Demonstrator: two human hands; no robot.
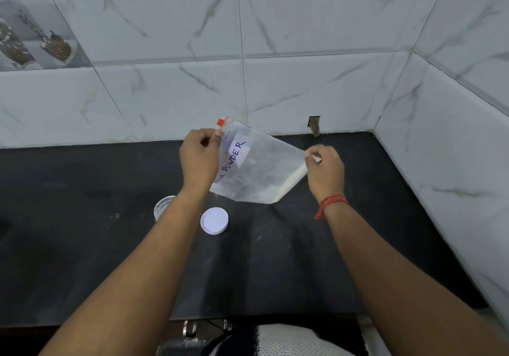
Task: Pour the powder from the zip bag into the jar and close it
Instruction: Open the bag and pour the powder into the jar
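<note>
A clear plastic zip bag (257, 167) with a white label reading "MILK POWDER" in blue ink was held in the air between the two hands, above the dark, matte table (82, 245). The left hand (199, 158) pinched the bag's zipper end, where a small orange slider tab (221, 121) stuck up just above its fingers. The right hand (325, 169) pinched the opposite, bottom corner of the bag, so the bag hung stretched and tilted between them. A thin band of pale white powder (289, 183) lay gathered along the bag's lower right edge, close beside the right hand; the rest of the bag looked dusty and nearly see-through. A red thread band (330, 205) circled the right wrist. Below the left hand, a round white plastic lid (214, 220) lay flat on the table. Just beside the left forearm stood a small clear jar (162, 207), open-mouthed and partly hidden by that arm.
</note>
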